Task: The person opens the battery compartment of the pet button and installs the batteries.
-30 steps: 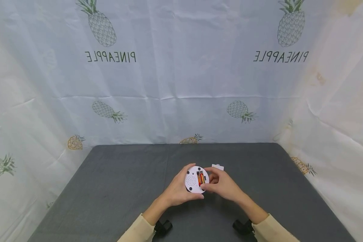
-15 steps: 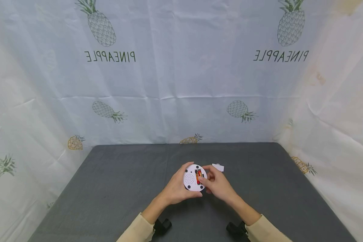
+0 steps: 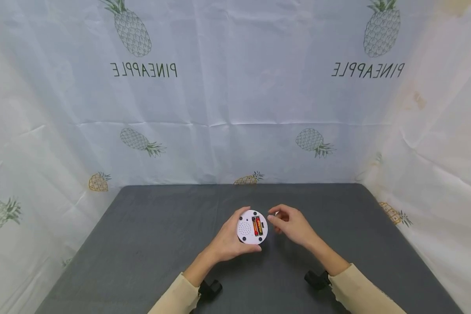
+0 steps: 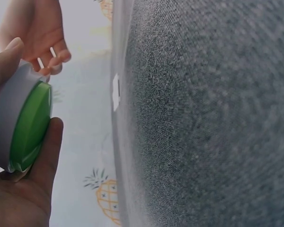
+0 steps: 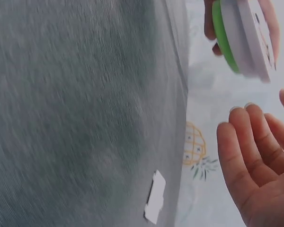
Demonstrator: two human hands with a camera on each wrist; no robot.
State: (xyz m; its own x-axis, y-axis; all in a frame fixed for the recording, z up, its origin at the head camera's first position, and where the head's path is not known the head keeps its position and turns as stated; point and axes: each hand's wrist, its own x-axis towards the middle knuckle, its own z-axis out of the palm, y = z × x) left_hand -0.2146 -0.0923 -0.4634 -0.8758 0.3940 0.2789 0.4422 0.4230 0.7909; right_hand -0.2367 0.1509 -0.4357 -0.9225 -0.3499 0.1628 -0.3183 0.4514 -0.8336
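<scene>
My left hand [image 3: 228, 244] grips a round white device [image 3: 245, 228] by its edge, its underside turned up towards me. Speaker holes and dark round feet show on that face. Two red-and-gold batteries [image 3: 257, 226] lie side by side in its uncovered compartment. The device's other side is green [image 4: 32, 125] in the left wrist view. Just right of it, apart from it, hovers my right hand [image 3: 295, 227], fingers loosely bent and holding nothing. In the right wrist view a small white battery cover [image 5: 155, 197] lies on the table; the right hand mostly hides it in the head view.
A dark grey cloth-covered table [image 3: 161, 235] spreads under both hands. White curtains [image 3: 235, 96] with pineapple prints stand behind it and at both sides. A black wrist camera [image 3: 210, 289] is strapped at the left wrist, and another camera [image 3: 316, 279] at the right.
My right hand has drawn back to the right from the batteries, where its thumb was pressing. The left hand and device have shifted slightly left and up in the view.
</scene>
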